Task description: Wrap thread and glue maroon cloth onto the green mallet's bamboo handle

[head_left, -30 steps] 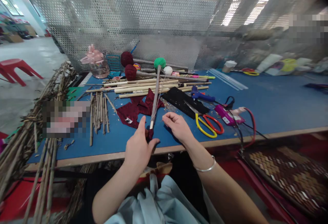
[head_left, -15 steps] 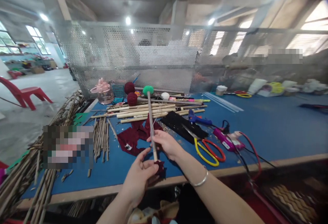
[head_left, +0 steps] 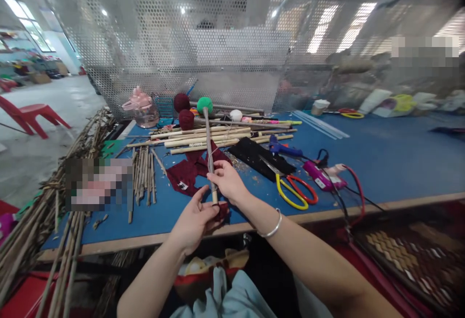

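Both hands hold one wooden stick [head_left: 209,148], which points away from me and has a green ball [head_left: 205,105] at or just behind its far end. My left hand [head_left: 196,216] pinches the near end, where a small dark-red cloth piece [head_left: 222,210] sits around or against the stick. Farther up the shaft, my right hand [head_left: 225,180] grips it between thumb and fingers. A thin loose thread or wire runs near the shaft. Behind the hands lies cut dark-red cloth [head_left: 183,177] with a white label.
Scissors [head_left: 290,192] with yellow and red handles rest on black cloth [head_left: 250,155]. A blue glue gun [head_left: 283,147] and a purple power strip [head_left: 321,175] lie to the right. Twig bundles [head_left: 76,230] line the left; pale sticks [head_left: 207,138] and dark-red balls [head_left: 186,119] lie behind.
The view has tilted down, so the table and hands appear higher. Both hands keep their hold on the stick, and the grip looks nearly the same.
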{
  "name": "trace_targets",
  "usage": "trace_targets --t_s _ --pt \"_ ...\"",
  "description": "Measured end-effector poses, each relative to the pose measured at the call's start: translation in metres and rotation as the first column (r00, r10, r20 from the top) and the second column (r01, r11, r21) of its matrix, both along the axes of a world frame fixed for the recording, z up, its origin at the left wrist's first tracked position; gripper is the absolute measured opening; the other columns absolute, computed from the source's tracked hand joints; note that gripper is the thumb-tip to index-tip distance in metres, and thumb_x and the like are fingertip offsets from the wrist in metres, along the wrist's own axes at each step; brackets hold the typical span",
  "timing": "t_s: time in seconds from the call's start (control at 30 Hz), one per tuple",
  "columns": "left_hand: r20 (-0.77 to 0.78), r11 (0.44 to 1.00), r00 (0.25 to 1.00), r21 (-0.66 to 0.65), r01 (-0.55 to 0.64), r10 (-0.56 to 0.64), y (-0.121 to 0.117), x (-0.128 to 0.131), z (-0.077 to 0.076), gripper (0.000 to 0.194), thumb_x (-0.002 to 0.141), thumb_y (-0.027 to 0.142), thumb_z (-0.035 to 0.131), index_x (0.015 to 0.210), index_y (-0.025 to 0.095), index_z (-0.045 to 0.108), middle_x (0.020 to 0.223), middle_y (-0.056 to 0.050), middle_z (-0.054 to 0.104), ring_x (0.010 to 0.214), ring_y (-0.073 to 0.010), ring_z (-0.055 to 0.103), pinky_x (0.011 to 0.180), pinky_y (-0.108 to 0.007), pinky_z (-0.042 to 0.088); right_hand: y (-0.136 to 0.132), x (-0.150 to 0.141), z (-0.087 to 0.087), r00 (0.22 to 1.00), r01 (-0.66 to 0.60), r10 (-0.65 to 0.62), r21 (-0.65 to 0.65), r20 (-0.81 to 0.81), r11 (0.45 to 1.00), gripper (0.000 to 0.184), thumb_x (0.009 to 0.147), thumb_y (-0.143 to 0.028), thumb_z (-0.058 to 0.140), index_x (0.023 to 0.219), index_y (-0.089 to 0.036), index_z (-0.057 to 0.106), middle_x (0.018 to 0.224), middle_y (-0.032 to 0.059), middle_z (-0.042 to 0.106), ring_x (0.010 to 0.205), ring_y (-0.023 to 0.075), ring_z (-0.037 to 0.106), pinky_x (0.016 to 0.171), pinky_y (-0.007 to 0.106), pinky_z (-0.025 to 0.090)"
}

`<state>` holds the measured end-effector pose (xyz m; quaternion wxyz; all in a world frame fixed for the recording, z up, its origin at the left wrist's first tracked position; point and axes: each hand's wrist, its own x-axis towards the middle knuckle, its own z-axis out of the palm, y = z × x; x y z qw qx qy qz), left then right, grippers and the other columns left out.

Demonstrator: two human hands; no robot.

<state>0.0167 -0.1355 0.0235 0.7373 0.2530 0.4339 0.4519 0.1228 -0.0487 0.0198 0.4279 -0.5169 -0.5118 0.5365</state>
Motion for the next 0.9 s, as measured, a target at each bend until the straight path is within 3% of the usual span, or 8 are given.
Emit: trace_targets --t_s 0.13,0.23,0.3,0.4,0.53,0.63,0.8,0.9 --pt "-0.002 1.000 1.000 0.016 -0.004 0.004 0.000 -0.003 0.001 0.072 0.072 0.011 0.061 0.132 0.021 0.022 0.093 -0.009 0.066 0.073 -0.0133 0.064 0.069 -0.029 0.051 -0.025 0.026 0.010 0.949 -0.134 0.095 0.111 0.302 0.985 0.026 0.080 -0.045 0.047 0.076 -0.019 0.047 0.058 -0.0041 0.048 0.050 0.0088 0.044 0.044 0.020 0.032" --pt "-0.058 1.000 0.998 0.021 -0.006 0.007 -0.002 -0.004 0.001 0.072 0.073 0.011 0.059 0.133 0.024 0.022 0.108 -0.011 0.062 0.070 -0.0109 0.063 0.067 -0.027 0.051 -0.050 0.045 0.012 0.810 -0.291 0.186 0.107 0.556 0.951 0.040 0.075 -0.052 0.051 0.055 -0.017 0.046 0.051 -0.0031 0.046 0.050 0.0087 0.040 0.046 0.021 0.028" --pt "-0.115 0.998 0.993 0.048 -0.029 0.034 -0.002 -0.003 -0.001 0.074 0.073 0.011 0.057 0.135 0.027 0.020 0.125 -0.013 0.050 0.075 -0.0109 0.063 0.067 -0.026 0.052 -0.061 0.050 0.010 0.749 -0.359 0.272 0.025 0.604 0.933 0.035 0.071 -0.048 0.057 0.056 -0.017 0.051 0.050 -0.0030 0.048 0.048 0.0086 0.039 0.045 0.021 0.026" --pt "-0.268 0.985 0.961 0.172 -0.030 0.076 -0.003 0.001 -0.006 0.079 0.075 0.015 0.056 0.138 0.031 0.012 0.144 -0.013 0.024 0.096 -0.0168 0.060 0.076 -0.032 0.051 -0.065 0.048 0.005 0.787 -0.386 0.340 -0.019 0.514 0.922 0.021 0.075 -0.036 0.054 0.067 -0.018 0.059 0.054 -0.0033 0.052 0.046 0.0079 0.039 0.044 0.020 0.026" --pt "-0.637 0.856 0.728 0.499 0.138 0.254 -0.006 -0.004 -0.010 0.074 0.074 0.021 0.058 0.138 0.025 0.021 0.146 -0.011 0.020 0.127 -0.0258 0.033 0.100 -0.042 0.034 -0.061 0.044 -0.001 0.807 -0.349 0.280 0.038 0.520 0.936 0.016 0.073 -0.030 0.054 0.067 -0.017 0.061 0.049 -0.0035 0.051 0.045 0.0083 0.039 0.044 0.020 0.026" --pt "-0.669 0.776 0.579 0.624 0.095 0.467 -0.008 -0.016 -0.008 0.060 0.076 0.026 0.057 0.132 0.022 0.036 0.142 -0.010 0.031 0.131 -0.0253 0.025 0.106 -0.043 0.024 -0.061 0.042 -0.004 0.766 -0.316 0.183 0.114 0.616 0.942 0.017 0.073 -0.030 0.055 0.063 -0.019 0.062 0.050 -0.0020 0.053 0.047 0.0098 0.042 0.045 0.021 0.026" --pt "-0.330 0.938 0.909 0.311 -0.151 0.255 -0.007 -0.026 -0.002 0.066 0.071 0.031 0.065 0.130 0.020 0.037 0.102 -0.011 0.066 0.091 -0.0188 0.064 0.073 -0.028 0.052 -0.064 0.041 -0.003 0.704 -0.330 0.153 0.130 0.693 0.935 0.010 0.071 -0.025 0.056 0.063 -0.020 0.059 0.050 -0.0023 0.053 0.047 0.0105 0.044 0.047 0.022 0.027" --pt "-0.237 0.972 0.950 0.168 -0.166 0.203 -0.006 -0.025 -0.002 0.056 0.062 0.031 0.072 0.113 0.017 0.053 0.083 -0.007 0.070 0.069 -0.0128 0.066 0.055 -0.017 0.050 -0.063 0.046 -0.001 0.774 -0.345 0.220 0.103 0.594 0.933 0.010 0.070 -0.022 0.056 0.080 -0.021 0.056 0.051 -0.0054 0.051 0.047 0.0098 0.044 0.047 0.021 0.030"
